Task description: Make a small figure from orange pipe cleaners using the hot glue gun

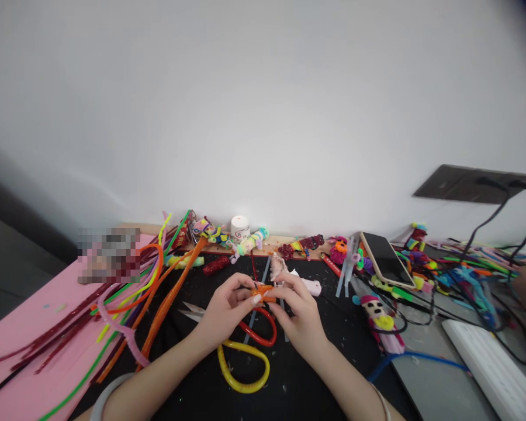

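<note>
Orange piece [263,292] is pinched by L hand [228,307] & R hand [301,313] fingertips; best held steady w/ light, even pressure.

the black surface [307,386] bears scissors [244,347] with red and yellow handles, a pink-hatted doll [379,318] and a glittery red roll [217,265]; fuzzy stems [65,318] cross the pink sheet [13,356] at left.

Fingers [248,305] partly hide the orange piece [264,291], shape uncertain
</note>
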Tool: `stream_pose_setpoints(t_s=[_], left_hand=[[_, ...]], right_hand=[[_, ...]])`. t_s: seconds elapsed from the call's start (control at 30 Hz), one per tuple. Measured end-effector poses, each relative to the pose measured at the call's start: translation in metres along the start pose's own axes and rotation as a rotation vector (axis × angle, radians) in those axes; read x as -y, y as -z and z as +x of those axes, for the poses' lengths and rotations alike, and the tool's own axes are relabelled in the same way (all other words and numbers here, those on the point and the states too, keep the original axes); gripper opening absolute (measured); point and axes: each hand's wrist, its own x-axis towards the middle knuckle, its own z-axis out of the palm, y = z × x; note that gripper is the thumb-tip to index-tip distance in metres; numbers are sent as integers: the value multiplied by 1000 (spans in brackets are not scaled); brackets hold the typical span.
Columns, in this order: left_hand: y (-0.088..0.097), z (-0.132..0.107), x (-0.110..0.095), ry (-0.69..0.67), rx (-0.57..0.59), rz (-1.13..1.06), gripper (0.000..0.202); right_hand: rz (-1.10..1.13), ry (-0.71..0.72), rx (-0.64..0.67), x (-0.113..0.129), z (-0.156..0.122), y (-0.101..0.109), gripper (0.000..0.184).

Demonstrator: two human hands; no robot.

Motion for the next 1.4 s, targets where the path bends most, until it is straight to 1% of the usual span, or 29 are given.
stream_pose_setpoints(t_s=[0.13, 0.4, 0.53, 0.6, 0.63, 0.7, 0.77, 0.8, 0.9, 0.97, 1.03, 1.17, 1.27, 1.33, 1.4], left_hand=[[-1, -1, 1, 10, 11, 16, 18], [0, 1, 2, 35, -2, 59, 20], [-1, 1, 1, 33, -6, 53, 20], [-2, 1, 0, 27, 1, 27, 20], [-2, 0, 0, 22, 3, 14, 20], [-2, 0, 0, 2, 4, -1, 21], [-2, -1, 0, -31, 17, 3, 21], [-1, -1, 1, -49, 32, 8, 20], [-1, -3, 2, -85, 82, 25, 19], [-1, -4, 3, -80, 102, 34, 21], [-1, -4, 4, -58, 113, 47, 24], [-1, -5, 5, -20, 126, 86, 28], [1, -5, 5, -32, 140, 149, 32], [3, -5, 4, -53, 152, 239, 37], [7, -4, 2, -101, 152, 388, 43]], right_hand=[[-28, 24, -19, -2, -1, -2, 17], [-66, 60, 51, -4, -1, -1, 17], [-51, 45, 43, -1, 0, 0, 15], [-30, -3, 13, 0, 1, 0, 13], [-17, -41, -5, 0, 1, 1, 15], [6, -124, -18, -1, 0, 1, 26], [41, -198, 17, -2, 0, 0, 35], [64, -232, 50, -3, 0, -1, 35], [151, -328, 127, -3, 0, -4, 24], [220, -376, 129, -3, 1, -5, 20], [274, -405, 114, -3, 2, -6, 21], [258, -402, 101, -3, 2, -4, 19], [213, -364, 96, -4, 2, -2, 19], [179, -325, 91, -3, 2, -1, 18], [131, -270, 94, -3, 2, 0, 16]])
